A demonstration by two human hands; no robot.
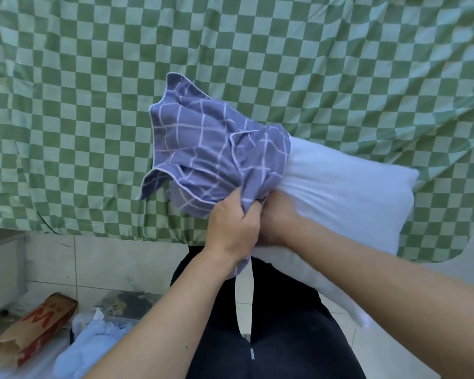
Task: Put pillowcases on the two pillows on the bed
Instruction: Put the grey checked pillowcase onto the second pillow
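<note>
Green checked bed lies open beyond; left hand grips the bunched pillowcase, right hand clutches the pillow at the bed's near edge.

We hold the pillow above the near edge of the bed, its length running from centre out to the right. The pillowcase sits bunched over the pillow's left end. Left hand grips the pillowcase just beside the right hand, touching it. On the floor, lower left: a paper bag, with crumpled cloth to its right.
</note>
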